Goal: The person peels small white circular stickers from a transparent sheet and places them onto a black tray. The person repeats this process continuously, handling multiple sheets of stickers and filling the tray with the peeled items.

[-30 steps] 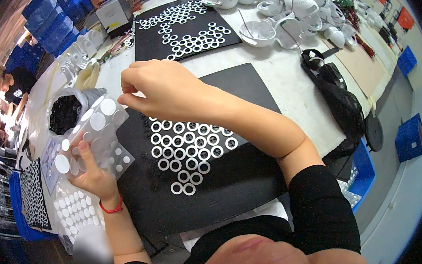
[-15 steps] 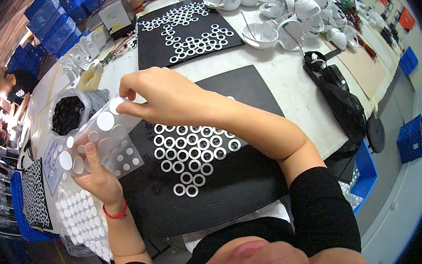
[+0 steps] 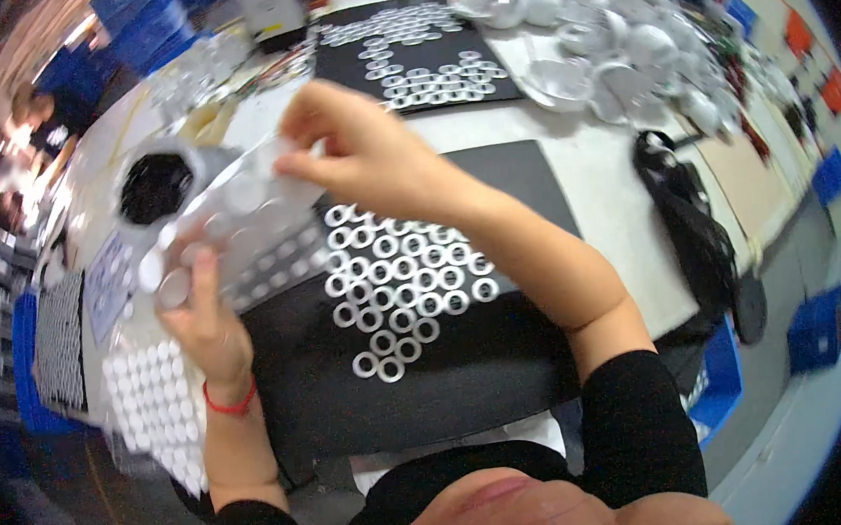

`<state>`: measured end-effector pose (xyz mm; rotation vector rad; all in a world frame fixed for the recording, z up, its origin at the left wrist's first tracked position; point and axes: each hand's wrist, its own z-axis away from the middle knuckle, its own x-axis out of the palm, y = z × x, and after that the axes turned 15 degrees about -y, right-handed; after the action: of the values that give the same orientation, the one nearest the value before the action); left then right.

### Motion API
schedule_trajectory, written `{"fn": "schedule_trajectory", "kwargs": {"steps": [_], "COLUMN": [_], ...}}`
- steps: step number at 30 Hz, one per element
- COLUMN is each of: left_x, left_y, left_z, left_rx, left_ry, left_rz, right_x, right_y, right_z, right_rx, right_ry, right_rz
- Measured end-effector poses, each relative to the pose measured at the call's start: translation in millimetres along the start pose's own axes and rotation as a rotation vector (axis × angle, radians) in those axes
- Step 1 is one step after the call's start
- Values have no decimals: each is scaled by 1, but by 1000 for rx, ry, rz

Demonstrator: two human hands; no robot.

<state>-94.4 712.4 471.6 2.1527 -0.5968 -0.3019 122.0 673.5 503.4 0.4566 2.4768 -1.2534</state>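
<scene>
A clear sheet of round white stickers [image 3: 256, 235] is held up, tilted, above the left side of a black mat [image 3: 433, 401]. My left hand [image 3: 208, 326] grips its lower left part, thumb on top. At the sheet's upper right corner, my right hand [image 3: 356, 153] has thumb and fingertips closed in a pinch. Motion blur leaves unclear whether a sticker is lifting there. Many white rings with dark centres [image 3: 402, 274] lie grouped on the mat, partly covered by my right forearm.
Beyond my hands stands a bag-lined container [image 3: 203, 172] of black pieces. A second black mat [image 3: 349, 74] bears more rings. White plastic shells [image 3: 652, 47] pile up at the far right, near black netting [image 3: 681, 210]. More sticker sheets [image 3: 152, 396] lie at left.
The whole view has shifted and blurred. Both hands still hold the sheet, and my right fingertips sit a little further up and away at its corner.
</scene>
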Motion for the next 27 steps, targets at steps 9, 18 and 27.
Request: {"fn": "schedule_trajectory", "kwargs": {"steps": [9,18,27], "left_x": [-8,-5,1], "left_y": [10,25,17], "left_z": [-5,-8,-5], "left_rx": [-319,-361,-112], "left_ry": [-53,-260,-161], "left_rz": [629,642,399], "right_x": [-8,1,7], "right_y": [-25,-19,-31], "right_z": [0,-1,1], "right_rx": [277,158,-146], "right_ry": [-16,52,158], "right_rz": [-160,-64,353]}}
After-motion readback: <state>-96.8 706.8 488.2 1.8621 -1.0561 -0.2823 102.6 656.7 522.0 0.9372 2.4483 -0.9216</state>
